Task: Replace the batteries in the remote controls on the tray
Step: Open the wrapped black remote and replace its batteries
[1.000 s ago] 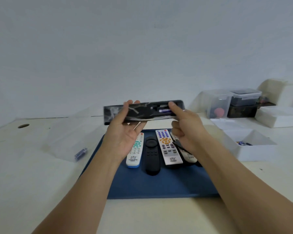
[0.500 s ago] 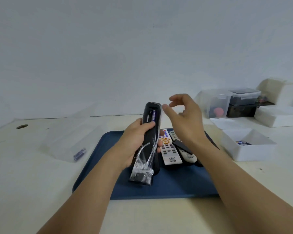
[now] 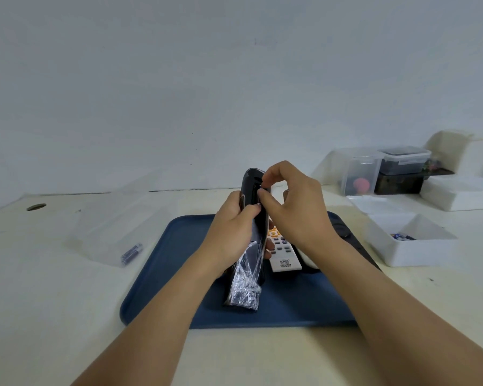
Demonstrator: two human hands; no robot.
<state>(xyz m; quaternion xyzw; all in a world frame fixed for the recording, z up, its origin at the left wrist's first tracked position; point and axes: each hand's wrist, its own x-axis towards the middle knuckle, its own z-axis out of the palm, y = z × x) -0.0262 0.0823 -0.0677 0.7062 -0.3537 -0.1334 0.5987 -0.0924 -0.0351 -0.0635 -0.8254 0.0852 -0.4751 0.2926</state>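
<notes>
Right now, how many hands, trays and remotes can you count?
Hands: 2, the left hand and the right hand
Trays: 1, the blue tray
Remotes in plain view: 3, the held black remote, the white remote, the other black remote; more may be hidden
Total: 6

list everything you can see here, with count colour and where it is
black remote: 1, black with clear wrap on its lower end, held upright over the tray
tray: 1, blue, centre of table
white remote: 1, white with orange and grey buttons, on tray behind the hands
other remotes on tray: mostly hidden, count unclear
clear box: 1, transparent, left of tray, purple batteries inside
white box: 1, right of tray, batteries inside
storage containers: several, clear, dark and white, far right
table: 1, cream
left hand: grips black remote
right hand: fingers pinching at its battery slot
</notes>
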